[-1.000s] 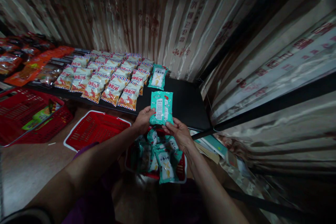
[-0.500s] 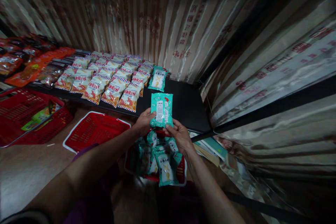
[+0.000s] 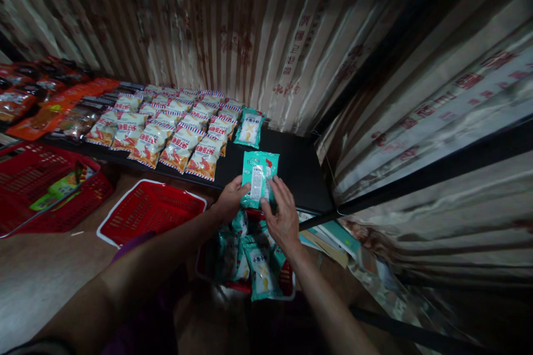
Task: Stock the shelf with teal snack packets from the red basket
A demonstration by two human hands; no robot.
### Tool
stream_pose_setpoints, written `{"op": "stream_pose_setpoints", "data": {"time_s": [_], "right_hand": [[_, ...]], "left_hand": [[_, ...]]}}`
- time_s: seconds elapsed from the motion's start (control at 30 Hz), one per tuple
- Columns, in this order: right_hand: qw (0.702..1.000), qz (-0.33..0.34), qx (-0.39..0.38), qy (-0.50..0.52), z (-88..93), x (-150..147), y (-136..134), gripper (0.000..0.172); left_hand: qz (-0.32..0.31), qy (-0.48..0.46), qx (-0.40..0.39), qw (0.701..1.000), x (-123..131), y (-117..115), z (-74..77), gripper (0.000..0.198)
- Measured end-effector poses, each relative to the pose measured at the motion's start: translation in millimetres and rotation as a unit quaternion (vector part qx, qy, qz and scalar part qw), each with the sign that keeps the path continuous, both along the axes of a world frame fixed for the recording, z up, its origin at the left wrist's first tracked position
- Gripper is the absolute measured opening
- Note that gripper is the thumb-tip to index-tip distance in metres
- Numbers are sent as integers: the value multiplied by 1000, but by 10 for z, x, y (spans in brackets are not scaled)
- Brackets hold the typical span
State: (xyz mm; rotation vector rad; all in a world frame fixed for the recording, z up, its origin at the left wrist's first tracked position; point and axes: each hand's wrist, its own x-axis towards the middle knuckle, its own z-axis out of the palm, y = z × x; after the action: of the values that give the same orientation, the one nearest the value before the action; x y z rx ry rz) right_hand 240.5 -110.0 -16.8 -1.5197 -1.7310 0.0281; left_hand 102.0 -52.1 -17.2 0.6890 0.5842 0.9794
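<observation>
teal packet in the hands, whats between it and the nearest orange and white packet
Only a bare strip of the black shelf, in the head view; the teal packet and the orange and white packet do not touch.

A black shelf (image 3: pixel 296 169) carries rows of white-and-orange packets (image 3: pixel 175 136), a teal packet (image 3: pixel 249 127) just right of them, and red and orange packets (image 3: pixel 37 105) at its left end. A second teal packet (image 3: pixel 259 169) is at its front edge. On the floor (image 3: pixel 33 272) stand a left basket (image 3: pixel 25 175), a middle basket (image 3: pixel 150 211) and a right basket (image 3: pixel 286 282).
</observation>
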Motion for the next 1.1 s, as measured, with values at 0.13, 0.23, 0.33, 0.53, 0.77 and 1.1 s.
{"op": "stream_pose_setpoints", "data": {"time_s": [0.13, 0.23, 0.33, 0.53, 0.77, 1.1], "right_hand": [[1000, 5, -4, -3, 4, -6, -2, 47], [1000, 1, -9, 7, 6, 3, -3, 47], [999, 2, -19, 29, 20, 1, -12, 48], [991, 32, -83, 99, 67, -16, -38, 55], [972, 63, -133, 181, 64, -34, -54, 76], [942, 37, -101, 318, 53, -25, -61, 60]], "left_hand": [[-11, -4, 4, 1000, 0, -56, 91, 52], [-24, -2, 2, 1000, -18, -90, 165, 53], [-35, 4, -6, 999, -40, -108, 196, 58], [-60, 34, 39, 997, -71, -90, 85, 58], [-36, 140, 235, 961, -78, -69, -1, 49], [-11, 287, 419, 861, -107, -112, 100, 48]]}}
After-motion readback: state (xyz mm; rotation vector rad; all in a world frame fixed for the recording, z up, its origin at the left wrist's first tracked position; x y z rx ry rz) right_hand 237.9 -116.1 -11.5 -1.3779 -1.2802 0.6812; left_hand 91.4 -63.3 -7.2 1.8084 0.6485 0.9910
